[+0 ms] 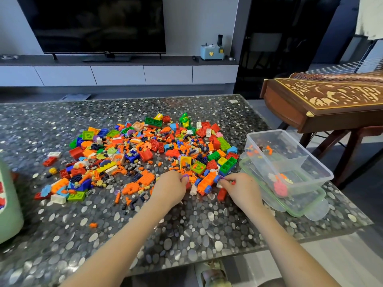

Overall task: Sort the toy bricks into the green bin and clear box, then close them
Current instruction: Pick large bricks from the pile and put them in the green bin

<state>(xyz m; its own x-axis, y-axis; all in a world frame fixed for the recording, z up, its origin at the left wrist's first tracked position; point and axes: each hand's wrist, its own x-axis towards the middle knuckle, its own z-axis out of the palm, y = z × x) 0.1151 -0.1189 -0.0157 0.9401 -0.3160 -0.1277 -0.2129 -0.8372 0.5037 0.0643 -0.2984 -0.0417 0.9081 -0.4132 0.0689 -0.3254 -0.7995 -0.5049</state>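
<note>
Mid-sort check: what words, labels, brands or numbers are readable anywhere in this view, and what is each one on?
No text reads clearly.
Logo on the lower bezel of the television: too small to read.
White sticker at the far corner of the table: blurred.
Light blue box on the shelf: yellow animal emblem, no words.
Toy bricks, clear box, green bin: no lettering visible.
</note>
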